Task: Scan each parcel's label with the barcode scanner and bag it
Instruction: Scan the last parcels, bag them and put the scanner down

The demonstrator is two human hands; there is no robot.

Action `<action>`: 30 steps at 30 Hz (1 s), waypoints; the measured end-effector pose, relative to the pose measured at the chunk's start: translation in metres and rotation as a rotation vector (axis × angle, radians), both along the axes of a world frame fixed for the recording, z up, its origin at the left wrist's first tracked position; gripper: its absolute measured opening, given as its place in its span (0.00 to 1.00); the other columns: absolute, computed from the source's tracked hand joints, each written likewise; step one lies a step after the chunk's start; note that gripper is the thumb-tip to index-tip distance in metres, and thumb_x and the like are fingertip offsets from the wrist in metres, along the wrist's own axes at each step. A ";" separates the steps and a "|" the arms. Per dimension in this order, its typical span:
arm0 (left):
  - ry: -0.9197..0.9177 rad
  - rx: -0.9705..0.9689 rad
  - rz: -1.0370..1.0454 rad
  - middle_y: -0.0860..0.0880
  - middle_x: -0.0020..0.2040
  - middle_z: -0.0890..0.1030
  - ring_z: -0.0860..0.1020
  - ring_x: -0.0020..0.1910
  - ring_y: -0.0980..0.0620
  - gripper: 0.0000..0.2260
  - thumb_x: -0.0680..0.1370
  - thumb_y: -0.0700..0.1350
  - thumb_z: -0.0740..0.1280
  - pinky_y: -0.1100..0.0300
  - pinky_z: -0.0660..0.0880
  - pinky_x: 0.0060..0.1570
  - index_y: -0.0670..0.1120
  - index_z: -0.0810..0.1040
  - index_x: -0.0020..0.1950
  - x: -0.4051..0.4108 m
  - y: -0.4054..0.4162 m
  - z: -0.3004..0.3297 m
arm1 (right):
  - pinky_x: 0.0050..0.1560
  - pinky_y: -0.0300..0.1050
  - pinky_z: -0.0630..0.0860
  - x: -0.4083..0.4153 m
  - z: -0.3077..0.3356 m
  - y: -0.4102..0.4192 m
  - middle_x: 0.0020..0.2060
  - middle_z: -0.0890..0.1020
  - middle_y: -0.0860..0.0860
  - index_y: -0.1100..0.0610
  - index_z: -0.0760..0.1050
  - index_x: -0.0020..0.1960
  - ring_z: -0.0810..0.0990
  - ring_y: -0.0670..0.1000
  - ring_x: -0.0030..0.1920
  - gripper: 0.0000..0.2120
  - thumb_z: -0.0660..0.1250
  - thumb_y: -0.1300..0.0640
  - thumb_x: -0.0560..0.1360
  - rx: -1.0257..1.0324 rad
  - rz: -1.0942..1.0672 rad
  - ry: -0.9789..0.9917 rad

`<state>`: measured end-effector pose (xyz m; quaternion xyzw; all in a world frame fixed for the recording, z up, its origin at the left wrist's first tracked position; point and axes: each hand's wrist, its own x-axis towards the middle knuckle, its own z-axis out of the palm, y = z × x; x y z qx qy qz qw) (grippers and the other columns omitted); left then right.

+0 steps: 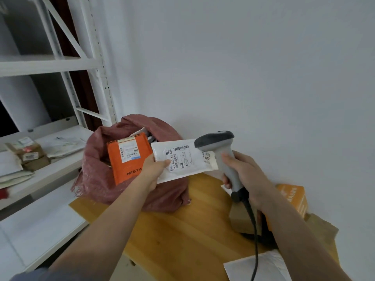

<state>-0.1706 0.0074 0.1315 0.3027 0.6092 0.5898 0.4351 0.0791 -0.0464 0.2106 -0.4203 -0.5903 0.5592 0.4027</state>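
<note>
Left grip [155,169] pinches a flat white mailer parcel with a printed barcode label [180,160]; right grip [243,175] is wrapped round the handle of a grey corded barcode scanner [220,151]

Held above the wooden counter [182,230], the parcel sits just under the scanner's head, in front of an open reddish woven bag [97,171] holding an orange labelled packet [126,159]; a white padded envelope [261,268] lies at the counter's near edge
</note>
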 end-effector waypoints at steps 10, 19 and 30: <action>-0.079 -0.054 0.078 0.42 0.61 0.80 0.81 0.56 0.42 0.14 0.78 0.33 0.66 0.44 0.77 0.58 0.41 0.75 0.64 -0.016 -0.003 0.001 | 0.29 0.39 0.71 -0.012 0.019 -0.023 0.28 0.75 0.54 0.58 0.76 0.52 0.72 0.49 0.27 0.14 0.61 0.48 0.81 0.065 0.067 -0.070; -0.107 -0.092 0.094 0.41 0.63 0.79 0.79 0.58 0.41 0.15 0.78 0.32 0.66 0.42 0.76 0.60 0.40 0.74 0.65 -0.018 0.004 -0.007 | 0.30 0.41 0.71 -0.007 0.025 -0.029 0.28 0.74 0.54 0.61 0.76 0.54 0.71 0.49 0.28 0.16 0.62 0.47 0.79 0.082 0.062 -0.014; -0.097 -0.124 0.134 0.40 0.66 0.77 0.77 0.62 0.40 0.17 0.79 0.31 0.63 0.42 0.74 0.62 0.39 0.72 0.67 -0.033 0.009 -0.013 | 0.31 0.41 0.71 -0.016 0.025 -0.028 0.29 0.73 0.54 0.63 0.76 0.54 0.71 0.48 0.27 0.19 0.62 0.46 0.78 0.084 0.062 -0.043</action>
